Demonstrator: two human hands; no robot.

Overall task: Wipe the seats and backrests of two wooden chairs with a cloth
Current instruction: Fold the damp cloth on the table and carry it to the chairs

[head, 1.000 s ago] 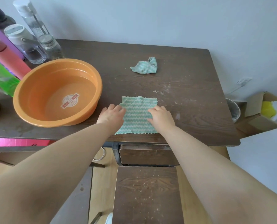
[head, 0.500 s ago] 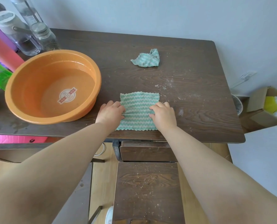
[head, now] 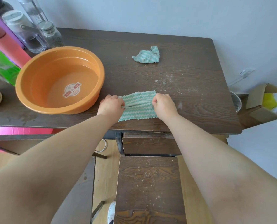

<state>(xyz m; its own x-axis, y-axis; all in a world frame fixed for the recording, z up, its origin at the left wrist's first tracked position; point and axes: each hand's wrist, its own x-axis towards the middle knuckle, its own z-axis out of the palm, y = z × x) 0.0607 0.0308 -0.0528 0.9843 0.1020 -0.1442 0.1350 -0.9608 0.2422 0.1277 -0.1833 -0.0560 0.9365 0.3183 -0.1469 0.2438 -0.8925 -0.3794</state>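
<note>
Cloth (head: 138,105), green with a zigzag weave, lies on the table (head: 191,62) close to its front edge, just right of the orange basin (head: 102,73). It is no longer flat. Half a second ago both hands press its side edges with fingers laid out; now the fingers curl in and pinch those edges, and a crease runs across the middle from one hand to the other. That reads as the start of gathering or folding it for use, so the wiping itself is not yet begun. The chair (head: 150,143) tucked under the front edge shows pale crumbs scattered over its seat (head: 149,183). The left hand (head: 111,105) grips the cloth's left edge and the right hand (head: 164,105) grips its right edge, each knuckles-up with its back to the camera, so the fingertips are mostly hidden. Both forearms reach straight forward over the chair, roughly parallel, with wrists low over the front edge. A crumpled rag (head: 146,56) of the same weave sits well apart toward the back edge, and bottles (head: 29,34) crowd the back left corner behind the basin.
</note>
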